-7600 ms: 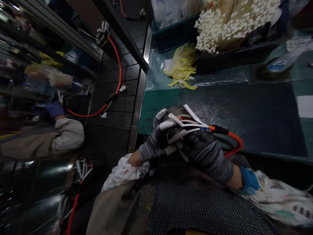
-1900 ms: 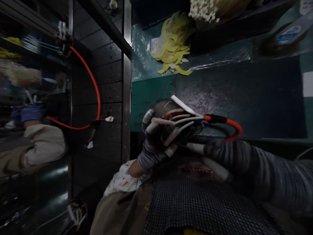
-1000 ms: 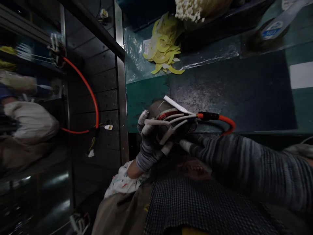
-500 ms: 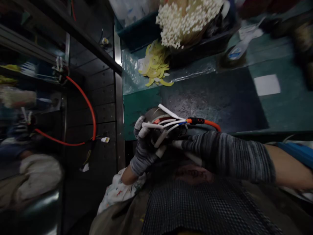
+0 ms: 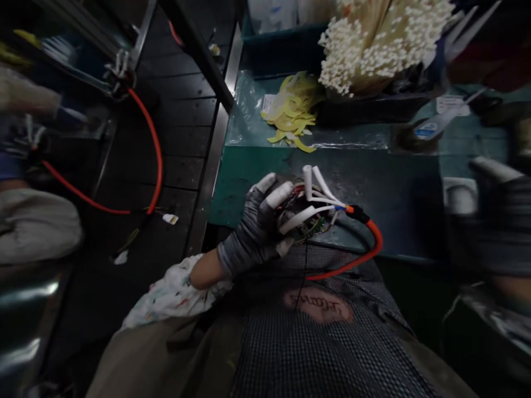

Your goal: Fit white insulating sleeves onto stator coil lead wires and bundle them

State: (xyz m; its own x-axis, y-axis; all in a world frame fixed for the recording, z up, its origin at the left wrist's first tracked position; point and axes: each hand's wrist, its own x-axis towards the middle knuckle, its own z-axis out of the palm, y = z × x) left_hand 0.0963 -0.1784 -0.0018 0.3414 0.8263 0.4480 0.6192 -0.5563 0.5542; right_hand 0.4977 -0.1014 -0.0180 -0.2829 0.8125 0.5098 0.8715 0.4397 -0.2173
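A wire harness (image 5: 315, 207) sits at the near edge of the green workbench (image 5: 244, 177), gripped in the person's left hand (image 5: 257, 229). It is a small bundle: several white-sleeved leads fan up and to the right out of the hand, thinner red, blue and white wires run between them, and all of them gather into a black collar from which an orange cable (image 5: 365, 251) curves down and back toward the person's lap. The left hand wears a grey striped glove with pale fingertips; its fingers are curled closed around the base of the bundle, with two fingertips standing up on the bundle's left side.

The right hand (image 5: 498, 221), gloved the same way, is well apart from the harness at the right edge of the view. It is badly blurred, so I cannot tell whether its fingers are apart or together. A pale fingertip shows at its top.

Farther back on the bench lies a loose pile of yellow strips (image 5: 292, 110) on clear plastic sheeting. Behind that, a dark tray holds a thick sheaf of white-tipped leads (image 5: 373, 44). To the left, over a dark slatted surface, another orange cable (image 5: 145, 149) loops. A co-worker's pale sleeve (image 5: 35, 224) shows at the far left.
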